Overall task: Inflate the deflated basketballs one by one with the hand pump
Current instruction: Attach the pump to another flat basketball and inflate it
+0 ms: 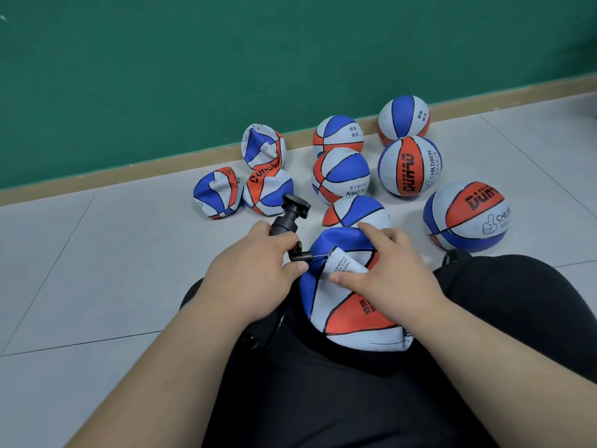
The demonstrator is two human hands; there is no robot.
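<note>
Head view: hand pump (288, 221) applied to the deflated basketball (342, 312) on the lap.

The left hand (252, 273) is closed round the lower barrel of the black pump, thumb beside the nozzle; the T-handle points up and away. The thin needle (319, 255) runs level from the nozzle to a creased white panel of the ball; whether it has entered cannot be told. The right hand (391, 276) grips the crumpled top of the same ball, fingers curved over the blue panel, thumb on the white panel. The ball rests on the person's black-clad lap. On the tiled floor (97, 253) beyond, three collapsed balls (263, 150) lie to the left near the wall and five round balls (410, 166) stand to the right. A partly hidden ball (355, 210) sits just behind the held one.
</note>
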